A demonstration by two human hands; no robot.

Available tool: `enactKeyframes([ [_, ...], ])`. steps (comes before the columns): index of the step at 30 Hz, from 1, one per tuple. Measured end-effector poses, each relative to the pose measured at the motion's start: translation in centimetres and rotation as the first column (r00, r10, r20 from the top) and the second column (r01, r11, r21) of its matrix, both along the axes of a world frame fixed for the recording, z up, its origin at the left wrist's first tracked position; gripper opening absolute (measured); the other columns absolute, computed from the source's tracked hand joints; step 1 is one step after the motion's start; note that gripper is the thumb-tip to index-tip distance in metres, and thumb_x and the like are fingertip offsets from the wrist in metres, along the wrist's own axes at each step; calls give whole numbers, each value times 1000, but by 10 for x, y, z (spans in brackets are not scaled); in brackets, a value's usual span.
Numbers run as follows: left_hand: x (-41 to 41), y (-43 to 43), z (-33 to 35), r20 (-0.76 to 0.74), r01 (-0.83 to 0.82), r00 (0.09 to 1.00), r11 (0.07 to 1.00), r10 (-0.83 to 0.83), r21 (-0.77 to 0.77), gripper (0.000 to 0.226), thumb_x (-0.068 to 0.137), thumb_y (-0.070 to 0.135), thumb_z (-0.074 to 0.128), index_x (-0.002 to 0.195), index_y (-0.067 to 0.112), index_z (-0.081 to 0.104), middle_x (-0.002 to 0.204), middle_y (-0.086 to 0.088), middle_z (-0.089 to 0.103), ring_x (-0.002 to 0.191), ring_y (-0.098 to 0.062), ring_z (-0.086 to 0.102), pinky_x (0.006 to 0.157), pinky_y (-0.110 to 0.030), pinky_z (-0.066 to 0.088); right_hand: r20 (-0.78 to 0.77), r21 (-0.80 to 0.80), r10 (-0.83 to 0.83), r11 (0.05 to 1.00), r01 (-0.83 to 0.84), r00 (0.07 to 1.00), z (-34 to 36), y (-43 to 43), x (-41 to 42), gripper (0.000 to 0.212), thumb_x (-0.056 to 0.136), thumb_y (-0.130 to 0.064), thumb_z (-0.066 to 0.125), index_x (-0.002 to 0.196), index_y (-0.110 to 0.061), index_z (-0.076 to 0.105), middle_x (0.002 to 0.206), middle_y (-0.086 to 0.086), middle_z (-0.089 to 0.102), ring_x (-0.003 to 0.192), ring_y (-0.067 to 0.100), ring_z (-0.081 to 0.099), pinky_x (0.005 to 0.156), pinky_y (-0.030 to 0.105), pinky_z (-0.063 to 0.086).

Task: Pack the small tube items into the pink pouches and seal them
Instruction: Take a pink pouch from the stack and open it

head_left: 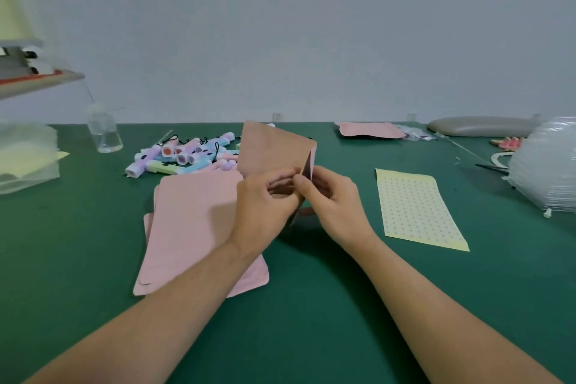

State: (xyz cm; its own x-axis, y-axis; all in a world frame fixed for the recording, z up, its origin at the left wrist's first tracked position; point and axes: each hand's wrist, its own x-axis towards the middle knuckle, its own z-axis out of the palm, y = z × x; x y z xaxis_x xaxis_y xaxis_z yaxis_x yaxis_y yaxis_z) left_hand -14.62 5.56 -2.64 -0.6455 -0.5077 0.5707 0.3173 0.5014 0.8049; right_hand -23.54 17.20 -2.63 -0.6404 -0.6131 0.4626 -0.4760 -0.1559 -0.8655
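A: Hands?
B: L hand (265,206) & R hand (330,199) each pinched the open edge of one flat pink paper pouch (274,150), held tilted above the green table mat (311,290).
A: Tubes?
B: Small pastel plastic tubes (187,156) lay piled just behind the stack of flat pink pouches (193,212). Dotted yellow sticker sheet (417,209) on R side.

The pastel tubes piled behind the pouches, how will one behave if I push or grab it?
The tubes look roundish, so a nudged one might roll a little on the flat green table. They look like small plastic pieces, so probably light and stiff. The black cord loops lie tangled among them, so pulling one tube may drag its neighbours.
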Motion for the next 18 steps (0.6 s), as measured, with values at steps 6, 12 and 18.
enactKeyframes([
  [6,2,-2,-1,-70,-235,971,970,230,-70,31,85,12,83,105,36,81,95,28,77,87,4,74,81,-23,60,-220,160,-248,945,285,943,-2,-3,-4,44,97,-42,53,73,-8,67,62,6,65,61,29,59,65,53,56],
  [12,6,10,-2,-91,-253,967,911,236,-325,34,83,12,78,109,34,80,99,24,77,64,14,56,70,-20,49,-76,253,-300,917,309,951,0,2,-2,32,80,-39,53,65,-18,70,63,-1,71,61,29,68,67,52,60],
  [18,2,10,-2,55,-264,938,809,341,-525,50,85,9,70,133,21,61,123,7,61,113,-19,57,86,-43,55,-281,292,-310,874,388,909,0,3,1,41,94,-27,56,54,-21,51,52,-5,57,51,21,52,53,35,43],
])
